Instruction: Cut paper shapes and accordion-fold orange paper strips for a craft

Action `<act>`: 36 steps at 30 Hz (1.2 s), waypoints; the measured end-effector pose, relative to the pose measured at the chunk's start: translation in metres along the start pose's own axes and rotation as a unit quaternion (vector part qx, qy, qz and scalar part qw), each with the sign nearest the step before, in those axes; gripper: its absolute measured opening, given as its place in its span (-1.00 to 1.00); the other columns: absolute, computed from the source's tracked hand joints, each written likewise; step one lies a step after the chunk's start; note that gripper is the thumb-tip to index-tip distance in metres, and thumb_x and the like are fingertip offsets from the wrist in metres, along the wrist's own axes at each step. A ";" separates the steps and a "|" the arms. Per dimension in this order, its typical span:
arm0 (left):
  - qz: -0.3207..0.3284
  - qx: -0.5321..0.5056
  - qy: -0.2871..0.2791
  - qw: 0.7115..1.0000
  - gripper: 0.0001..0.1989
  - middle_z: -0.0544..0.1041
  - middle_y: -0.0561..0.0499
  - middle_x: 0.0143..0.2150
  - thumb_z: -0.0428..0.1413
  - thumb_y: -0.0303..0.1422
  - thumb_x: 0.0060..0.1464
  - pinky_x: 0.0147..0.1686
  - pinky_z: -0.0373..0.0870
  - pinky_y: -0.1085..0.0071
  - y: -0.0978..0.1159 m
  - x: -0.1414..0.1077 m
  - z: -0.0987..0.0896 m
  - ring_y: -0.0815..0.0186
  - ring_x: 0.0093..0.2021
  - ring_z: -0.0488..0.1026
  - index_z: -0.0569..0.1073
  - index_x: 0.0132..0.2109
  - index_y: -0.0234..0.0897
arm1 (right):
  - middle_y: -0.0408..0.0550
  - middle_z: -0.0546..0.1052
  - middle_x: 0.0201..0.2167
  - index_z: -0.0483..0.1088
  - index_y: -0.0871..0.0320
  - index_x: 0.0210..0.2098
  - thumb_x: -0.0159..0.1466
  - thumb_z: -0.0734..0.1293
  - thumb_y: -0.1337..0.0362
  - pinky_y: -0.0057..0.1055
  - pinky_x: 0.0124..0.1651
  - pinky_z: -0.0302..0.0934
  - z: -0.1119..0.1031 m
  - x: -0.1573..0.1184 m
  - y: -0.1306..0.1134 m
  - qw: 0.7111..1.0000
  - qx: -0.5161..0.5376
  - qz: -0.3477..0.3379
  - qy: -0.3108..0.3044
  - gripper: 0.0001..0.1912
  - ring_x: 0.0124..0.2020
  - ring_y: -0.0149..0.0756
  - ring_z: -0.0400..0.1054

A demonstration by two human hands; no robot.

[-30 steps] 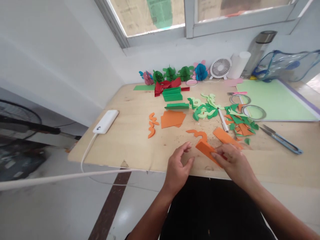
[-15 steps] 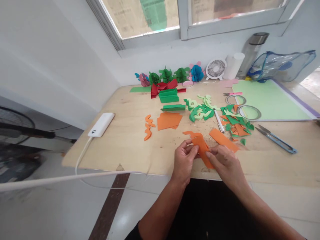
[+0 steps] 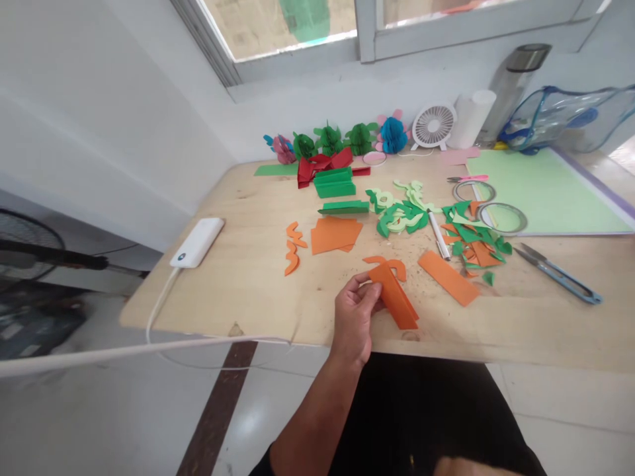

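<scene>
The folded orange paper (image 3: 394, 297) lies to the right of the left hand (image 3: 353, 320), which pinches its far end; its long axis slants from those fingers toward the table's near edge (image 3: 431, 356). A flat orange strip (image 3: 449, 277) rests farther right. The right hand (image 3: 466, 467), seemingly low over the lap, is blurred and cut off, so I cannot tell its grip.

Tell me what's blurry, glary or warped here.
In the head view, the floor shows a pale glare patch; in the head view, the right hand is blurred and cropped by the bottom edge, while the folded orange paper looks clearer; in the head view, the bottle leans, possibly from lens distortion.
</scene>
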State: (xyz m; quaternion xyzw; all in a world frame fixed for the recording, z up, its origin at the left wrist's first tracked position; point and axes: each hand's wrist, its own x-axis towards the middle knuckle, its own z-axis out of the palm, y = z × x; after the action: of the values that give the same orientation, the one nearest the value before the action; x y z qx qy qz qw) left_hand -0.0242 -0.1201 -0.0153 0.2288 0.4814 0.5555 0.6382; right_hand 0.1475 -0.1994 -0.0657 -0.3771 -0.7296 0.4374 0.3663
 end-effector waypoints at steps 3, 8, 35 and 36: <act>0.005 -0.004 0.010 1.000 -0.62 0.60 -0.01 -0.38 0.33 -0.26 -0.17 -0.31 0.46 0.38 0.000 0.000 0.000 0.28 -0.34 0.55 0.47 -0.19 -0.31 | -0.21 0.59 -0.28 0.47 -0.41 -0.13 0.16 0.22 -0.11 -0.22 -0.26 0.41 -0.013 0.010 -0.034 1.000 -0.005 -0.001 0.015 -0.68 -0.11 -0.10 0.46; 0.012 -0.004 0.012 1.000 -0.63 0.61 -0.02 -0.33 0.33 -0.26 -0.17 -0.27 0.46 0.36 0.000 -0.003 0.001 0.28 -0.32 0.56 0.47 -0.19 -0.31 | -0.07 0.57 -0.30 0.50 -0.02 -0.24 0.29 0.25 0.13 -0.27 -0.21 0.35 -0.034 0.049 -0.074 0.971 -0.147 0.090 0.167 -0.81 -0.26 -0.20 0.45; 0.127 0.091 -0.077 0.985 -0.42 0.47 -0.11 0.09 0.20 -0.36 0.04 -0.04 0.46 0.27 -0.006 -0.013 0.005 0.23 -0.04 0.51 0.21 0.19 -0.12 | 0.00 0.49 -0.04 0.44 0.06 -0.45 0.25 0.31 0.18 0.01 0.09 0.17 -0.011 0.069 -0.029 0.943 -0.218 0.063 0.243 -0.83 0.03 -0.08 0.30; 0.138 0.107 -0.083 0.981 -0.47 0.45 -0.11 0.11 0.19 -0.36 0.05 -0.04 0.47 0.27 -0.006 -0.014 0.005 0.23 -0.03 0.51 0.25 0.16 -0.13 | 0.00 0.50 -0.05 0.44 0.06 -0.45 0.25 0.31 0.17 0.00 0.08 0.18 -0.011 0.069 -0.029 0.939 -0.231 0.053 0.249 -0.82 0.03 -0.08 0.31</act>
State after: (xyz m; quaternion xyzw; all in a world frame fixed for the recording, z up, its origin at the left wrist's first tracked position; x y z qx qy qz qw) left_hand -0.0155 -0.1331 -0.0132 0.4056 0.4472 0.5628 0.5646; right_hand 0.1195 -0.1454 -0.0219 -0.5865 -0.6749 0.1681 0.4151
